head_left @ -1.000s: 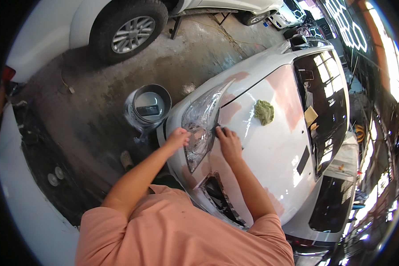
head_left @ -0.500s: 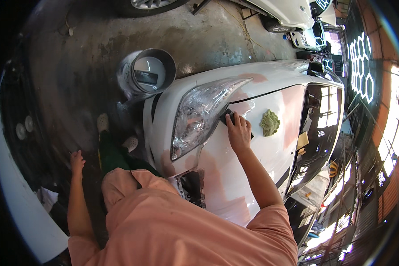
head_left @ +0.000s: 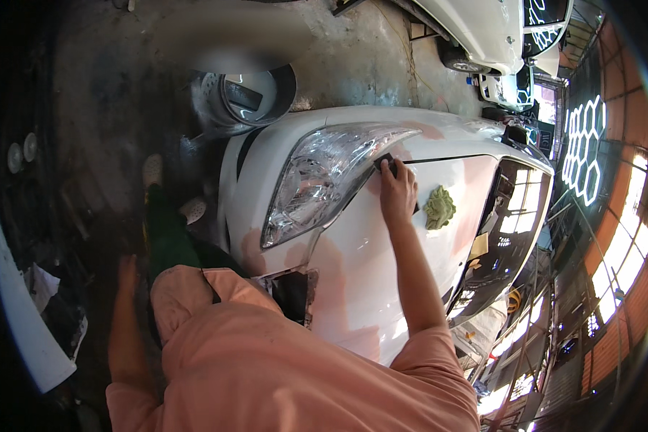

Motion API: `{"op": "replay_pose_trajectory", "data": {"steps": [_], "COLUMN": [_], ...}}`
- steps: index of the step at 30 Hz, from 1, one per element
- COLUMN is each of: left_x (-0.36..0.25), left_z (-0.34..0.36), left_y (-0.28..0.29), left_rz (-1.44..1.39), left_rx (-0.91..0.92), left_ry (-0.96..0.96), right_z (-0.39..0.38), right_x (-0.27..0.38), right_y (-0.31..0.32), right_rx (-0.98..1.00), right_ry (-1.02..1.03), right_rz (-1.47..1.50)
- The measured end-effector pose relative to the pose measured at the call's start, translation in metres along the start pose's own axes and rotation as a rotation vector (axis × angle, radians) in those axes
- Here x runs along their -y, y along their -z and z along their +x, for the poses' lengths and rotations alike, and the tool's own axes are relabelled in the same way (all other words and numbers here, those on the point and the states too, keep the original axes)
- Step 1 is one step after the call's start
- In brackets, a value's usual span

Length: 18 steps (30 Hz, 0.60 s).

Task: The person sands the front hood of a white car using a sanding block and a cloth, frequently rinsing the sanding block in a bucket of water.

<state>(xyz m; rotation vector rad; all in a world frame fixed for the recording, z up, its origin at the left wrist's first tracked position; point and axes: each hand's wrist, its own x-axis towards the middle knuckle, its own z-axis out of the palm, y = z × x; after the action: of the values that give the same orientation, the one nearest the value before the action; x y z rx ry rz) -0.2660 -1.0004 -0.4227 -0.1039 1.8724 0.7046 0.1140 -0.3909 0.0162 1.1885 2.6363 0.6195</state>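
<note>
My right hand (head_left: 399, 189) grips a dark block (head_left: 384, 160) against the pinkish-patched bonnet of a white car (head_left: 353, 266), right beside the clear headlight (head_left: 324, 173). A crumpled green cloth (head_left: 439, 209) lies on the bonnet to the right of my hand. My left hand (head_left: 128, 268) hangs low at my left side, away from the car; its fingers are too dark to make out. A metal bucket (head_left: 281, 93) with liquid and a dark flat object in it stands on the floor beside the car's front corner.
Another white vehicle (head_left: 500, 32) stands at the top beside a dark stand (head_left: 419, 29). A white panel (head_left: 29, 317) lies along the left edge. Hexagonal lights (head_left: 583, 147) are at the right. My legs (head_left: 176, 230) show below me on the floor (head_left: 108, 93).
My left hand has left the headlight and dropped to my left side. My right hand has moved up along the headlight's edge with the dark block. The view has shifted.
</note>
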Motion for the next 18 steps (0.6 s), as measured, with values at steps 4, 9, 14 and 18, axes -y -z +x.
{"op": "replay_pose_trajectory", "data": {"steps": [4,9,14,18], "left_x": [-0.035,-0.031,-0.037,-0.025], "left_z": [0.005,0.012,-0.001,0.01], "left_y": [-0.001,0.007,0.005,0.021], "left_rz": [0.035,-0.04,-0.03,-0.018], "left_rx": [0.01,-0.046,-0.022,0.045], "left_ry": [0.048,0.031,0.053,0.092], "right_z": [-0.045,0.018,-0.04,0.01], "right_x": [0.025,-0.005,0.027,0.01], "right_y": [0.006,0.006,0.011,0.004], "right_rx": [0.051,-0.02,0.057,-0.024], "right_ry": [0.079,-0.032,0.055,-0.052], "right_rz": [0.015,0.02,0.081,0.07]}}
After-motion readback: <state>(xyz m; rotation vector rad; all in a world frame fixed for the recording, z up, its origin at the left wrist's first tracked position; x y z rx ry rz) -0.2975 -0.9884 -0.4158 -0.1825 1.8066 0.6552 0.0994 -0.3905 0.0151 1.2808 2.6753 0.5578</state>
